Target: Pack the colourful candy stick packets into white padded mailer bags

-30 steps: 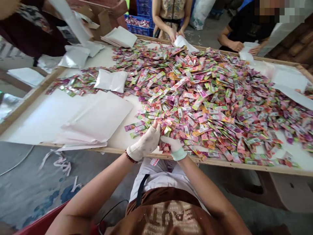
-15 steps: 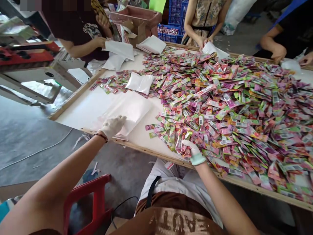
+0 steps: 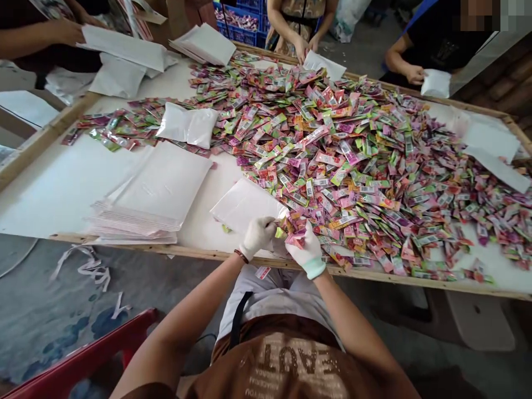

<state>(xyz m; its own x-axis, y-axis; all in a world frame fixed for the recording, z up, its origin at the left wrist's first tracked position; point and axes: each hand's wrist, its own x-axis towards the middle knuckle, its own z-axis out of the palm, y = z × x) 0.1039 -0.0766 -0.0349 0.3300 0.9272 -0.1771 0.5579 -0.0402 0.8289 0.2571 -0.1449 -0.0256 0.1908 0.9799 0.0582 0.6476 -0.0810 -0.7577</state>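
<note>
Both my hands wear white gloves at the table's near edge. My left hand [image 3: 257, 235] grips the near end of a flat white bag [image 3: 245, 205] that lies on the table. My right hand [image 3: 306, 252] is closed on a bunch of coloured sachets [image 3: 296, 230], held at the bag's mouth. A huge heap of coloured sachets [image 3: 357, 160] covers the table to the right and beyond my hands. A stack of flat white bags [image 3: 153, 194] lies to my left.
A wooden-rimmed white table [image 3: 374, 275] carries everything. A filled white bag [image 3: 187, 124] lies further back on the left. Three other people handle white bags along the far side. A red stool [image 3: 83, 360] stands at my lower left.
My left hand left the stack with one white bag and brought it to the middle. My right hand lifted a bunch of sachets to the bag's mouth.
</note>
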